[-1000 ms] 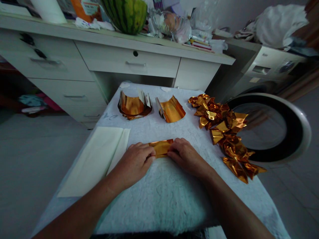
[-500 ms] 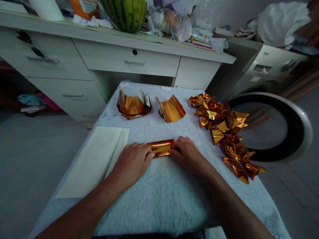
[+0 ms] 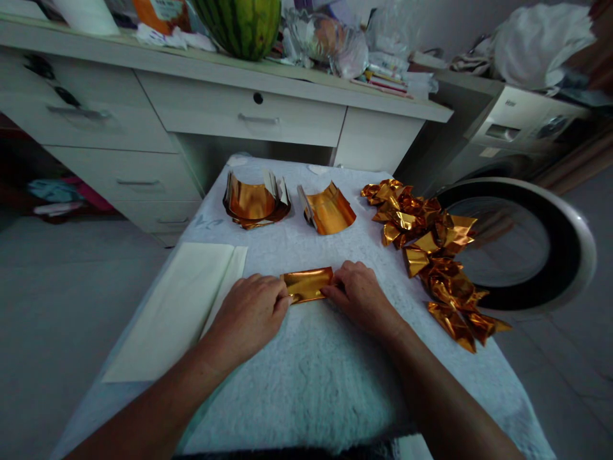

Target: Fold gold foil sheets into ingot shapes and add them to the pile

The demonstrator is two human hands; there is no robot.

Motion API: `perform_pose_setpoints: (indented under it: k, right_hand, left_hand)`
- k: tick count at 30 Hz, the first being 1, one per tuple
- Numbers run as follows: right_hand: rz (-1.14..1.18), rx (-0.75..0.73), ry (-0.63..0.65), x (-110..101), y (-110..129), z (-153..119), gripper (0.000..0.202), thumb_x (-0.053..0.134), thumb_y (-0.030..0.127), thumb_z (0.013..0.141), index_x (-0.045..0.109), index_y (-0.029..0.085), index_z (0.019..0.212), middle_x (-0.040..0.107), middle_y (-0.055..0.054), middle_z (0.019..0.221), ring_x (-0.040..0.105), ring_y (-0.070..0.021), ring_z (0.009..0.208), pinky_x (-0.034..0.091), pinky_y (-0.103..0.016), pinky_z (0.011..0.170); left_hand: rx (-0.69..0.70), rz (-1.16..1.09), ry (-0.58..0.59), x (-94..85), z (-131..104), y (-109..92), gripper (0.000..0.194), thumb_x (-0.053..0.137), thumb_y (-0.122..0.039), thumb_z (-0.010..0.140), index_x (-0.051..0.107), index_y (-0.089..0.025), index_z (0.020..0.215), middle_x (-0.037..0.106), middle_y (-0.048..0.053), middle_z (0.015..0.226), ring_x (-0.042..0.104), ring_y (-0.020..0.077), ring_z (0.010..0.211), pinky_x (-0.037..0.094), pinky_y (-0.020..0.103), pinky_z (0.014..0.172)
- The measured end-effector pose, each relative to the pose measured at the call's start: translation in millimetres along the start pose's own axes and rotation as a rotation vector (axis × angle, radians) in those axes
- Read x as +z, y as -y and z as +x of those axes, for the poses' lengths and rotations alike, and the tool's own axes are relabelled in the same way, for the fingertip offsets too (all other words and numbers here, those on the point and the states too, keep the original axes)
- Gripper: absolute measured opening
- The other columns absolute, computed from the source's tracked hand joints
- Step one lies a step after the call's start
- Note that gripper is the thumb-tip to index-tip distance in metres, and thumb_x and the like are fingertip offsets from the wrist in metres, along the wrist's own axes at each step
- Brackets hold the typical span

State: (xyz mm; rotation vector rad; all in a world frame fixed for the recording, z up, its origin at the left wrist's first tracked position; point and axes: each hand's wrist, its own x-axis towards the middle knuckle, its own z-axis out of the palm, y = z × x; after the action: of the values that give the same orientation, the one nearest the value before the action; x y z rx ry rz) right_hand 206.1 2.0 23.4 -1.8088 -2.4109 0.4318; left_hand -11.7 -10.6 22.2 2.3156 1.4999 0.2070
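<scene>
A small rectangle of shiny gold foil [image 3: 307,285] lies at the middle of the cloth-covered table. My left hand [image 3: 256,314] grips its left end between thumb and curled fingers. At the right end, my right hand [image 3: 361,295] is closed on the foil in the same way. Beyond the hands are a curved stack of gold foil sheets [image 3: 251,201] and a smaller curved foil piece [image 3: 331,211]. Several folded gold foil shapes [image 3: 431,249] are heaped on the right. White paper sheets [image 3: 177,306] lie beside my left forearm.
Behind the table [image 3: 306,396] stands a white drawer cabinet [image 3: 211,108] with a watermelon [image 3: 242,27] and plastic bags on top. A washing machine with its round door [image 3: 569,255] open is at the right.
The foil between my hands looks flatter, and my right thumb has shifted slightly left along its lower edge. Both hands keep their hold. The view has moved slightly.
</scene>
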Motion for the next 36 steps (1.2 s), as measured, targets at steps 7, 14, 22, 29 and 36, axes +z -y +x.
perform_pose_setpoints:
  k: [7,14,22,29,36]
  right_hand:
    - [0.008,0.008,0.004,0,0,0,0.025,0.061,0.038,0.092,0.068,0.018,0.080,0.062,-0.007,0.085,0.052,-0.0205,0.084,0.033,-0.032,0.072]
    - [0.015,0.022,0.000,2,0,1,0.024,0.061,0.038,0.091,0.069,0.018,0.081,0.063,-0.007,0.087,0.053,-0.0220,0.085,0.033,-0.033,0.072]
    - [-0.024,0.044,0.003,1,3,0,0.025,0.061,0.038,0.091,0.068,0.016,0.080,0.063,-0.007,0.085,0.052,-0.0195,0.082,0.031,-0.031,0.070]
    - [-0.009,0.049,-0.007,1,3,0,0.024,0.062,0.037,0.090,0.068,0.017,0.077,0.062,-0.005,0.083,0.051,-0.0181,0.081,0.029,-0.030,0.070]
    - [0.028,0.063,-0.013,3,2,0,0.022,0.061,0.034,0.090,0.067,0.017,0.078,0.061,-0.005,0.084,0.051,-0.0178,0.082,0.029,-0.030,0.071]
  left_hand:
    - [-0.029,0.052,0.041,-1.1,1,-4,0.023,0.044,-0.025,0.093,0.060,-0.020,0.077,0.068,0.007,0.084,0.063,0.0255,0.083,0.044,0.040,0.079]
    - [-0.028,0.130,0.031,1.3,0,-5,0.026,0.041,-0.026,0.095,0.062,-0.019,0.082,0.070,0.008,0.087,0.064,0.0254,0.086,0.045,0.041,0.082]
    - [-0.082,0.186,0.039,-0.5,1,-11,0.023,0.043,-0.026,0.093,0.062,-0.018,0.082,0.071,0.008,0.088,0.064,0.0257,0.086,0.045,0.039,0.080]
    - [-0.082,0.184,0.038,-1.3,1,-11,0.021,0.044,-0.025,0.092,0.060,-0.019,0.080,0.070,0.006,0.085,0.064,0.0249,0.083,0.045,0.038,0.078]
    - [-0.063,0.175,0.027,0.6,0,-9,0.023,0.042,-0.024,0.094,0.061,-0.018,0.083,0.070,0.007,0.087,0.064,0.0251,0.085,0.045,0.040,0.080]
